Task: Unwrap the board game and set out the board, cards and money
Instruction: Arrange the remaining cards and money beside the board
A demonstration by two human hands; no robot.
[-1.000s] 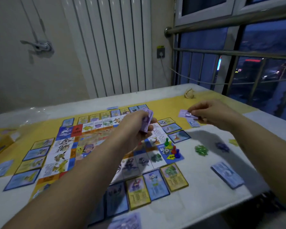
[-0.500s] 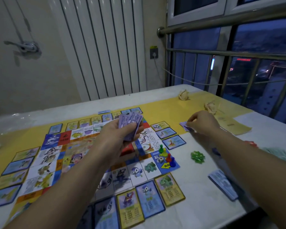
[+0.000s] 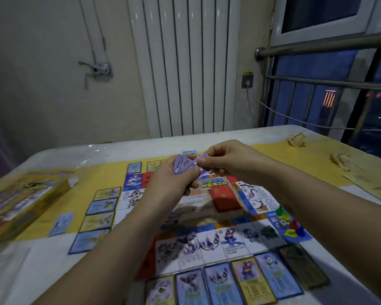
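- Since half a second earlier, the right hand (image 3: 227,159) had come back from the table to the right of the board and met the left hand (image 3: 174,183) above the far half of the board (image 3: 229,238). The view had also swung left, which brought the game box (image 3: 20,201) into sight.
- The left hand's fingers were curled round a stack of purple money (image 3: 182,169) and held it up off the board.
- The right hand's thumb and forefinger pinched the upper right edge of that money. Whether they had one note or several could not be told.
- The board lay flat, partly on a yellow cloth (image 3: 273,155) and partly on the white table (image 3: 20,271).
- A row of cards (image 3: 224,282) lay face up just beside the board's near edge, side by side.
- A column of cards (image 3: 101,214) ran along the board's left edge, and a few more showed at its far edge.
- A red stack (image 3: 226,199) sat on the middle of the board, right of the left forearm.
- Coloured pawns (image 3: 288,219) stood bunched on the board's near right corner.
- The box lay at the left on the cloth, blurred, well apart from the board.
- A single blue card (image 3: 62,223) lay between the box and the column of cards.
- Two crumpled paper wads (image 3: 297,139) lay at the far right of the cloth.
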